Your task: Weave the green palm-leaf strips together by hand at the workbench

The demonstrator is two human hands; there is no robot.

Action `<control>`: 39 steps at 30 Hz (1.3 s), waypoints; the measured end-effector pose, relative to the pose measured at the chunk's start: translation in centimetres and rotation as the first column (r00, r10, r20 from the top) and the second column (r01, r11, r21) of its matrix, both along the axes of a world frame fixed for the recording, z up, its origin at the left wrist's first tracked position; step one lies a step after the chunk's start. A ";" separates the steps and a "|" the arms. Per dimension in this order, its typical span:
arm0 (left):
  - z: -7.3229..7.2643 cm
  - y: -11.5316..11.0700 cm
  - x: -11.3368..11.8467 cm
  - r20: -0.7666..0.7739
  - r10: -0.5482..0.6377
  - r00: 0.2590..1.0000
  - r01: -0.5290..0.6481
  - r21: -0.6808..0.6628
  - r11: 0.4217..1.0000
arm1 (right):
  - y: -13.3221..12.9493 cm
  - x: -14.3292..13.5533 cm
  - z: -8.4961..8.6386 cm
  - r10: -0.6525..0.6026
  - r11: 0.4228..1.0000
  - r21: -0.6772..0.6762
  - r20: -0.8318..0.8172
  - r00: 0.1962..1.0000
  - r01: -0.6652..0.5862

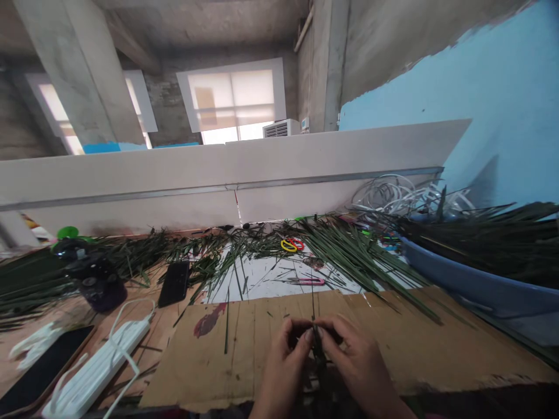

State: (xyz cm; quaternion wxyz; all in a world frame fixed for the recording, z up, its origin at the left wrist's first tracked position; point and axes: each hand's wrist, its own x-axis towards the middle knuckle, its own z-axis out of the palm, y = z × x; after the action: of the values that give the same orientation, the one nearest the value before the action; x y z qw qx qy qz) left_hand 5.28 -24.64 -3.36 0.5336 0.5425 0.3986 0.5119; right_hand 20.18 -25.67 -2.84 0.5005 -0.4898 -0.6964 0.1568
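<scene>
Both hands meet above the front edge of the brown cardboard. My left hand pinches a dark green leaf piece with thumb and forefinger. On its other side, my right hand is closed on the same piece, the fingertips of the two hands nearly touching. A thin dark strand rises from between the fingers. Pink-handled snips lie on the white sheet beyond the hands, with yellow and red scissors farther back.
A blue tub of leaves stands at right, near long green leaves. At left are a black phone, a dark bottle, a white power strip and another phone. A white partition stands behind.
</scene>
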 end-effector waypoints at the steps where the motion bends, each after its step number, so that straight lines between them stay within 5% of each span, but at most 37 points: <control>1: -0.1 0.1 -0.1 -0.009 -0.020 1.000 0.020 -0.002 1.000 | 0.0 0.0 0.2 -0.004 1.000 -0.019 -0.043 0.999 0.003; 8: 0.3 0.4 0.1 -0.157 0.076 0.985 -0.071 0.039 0.997 | 0.3 -0.1 0.8 0.011 0.996 -0.089 -0.182 0.983 -0.028; 19: 1.0 0.0 -0.1 -0.261 0.167 0.951 -0.139 0.123 0.983 | 0.5 0.1 0.2 -0.028 0.999 0.020 -0.034 0.999 0.028; 27: 0.9 -0.6 -0.5 -0.430 0.299 0.852 -0.157 0.335 0.929 | 0.4 0.0 0.2 -0.006 0.999 -0.042 -0.062 0.998 0.003; 39: 0.9 0.1 -0.2 -0.055 0.063 0.997 -0.064 -0.019 0.998 | 0.3 0.1 0.9 0.095 0.994 -0.044 -0.044 0.994 -0.097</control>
State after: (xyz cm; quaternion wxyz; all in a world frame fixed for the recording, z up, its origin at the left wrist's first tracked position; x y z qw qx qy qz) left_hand 5.12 -24.51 -2.44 0.5118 0.5377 0.4354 0.5094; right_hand 20.25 -25.40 -1.98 0.4956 -0.4638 -0.7046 0.2070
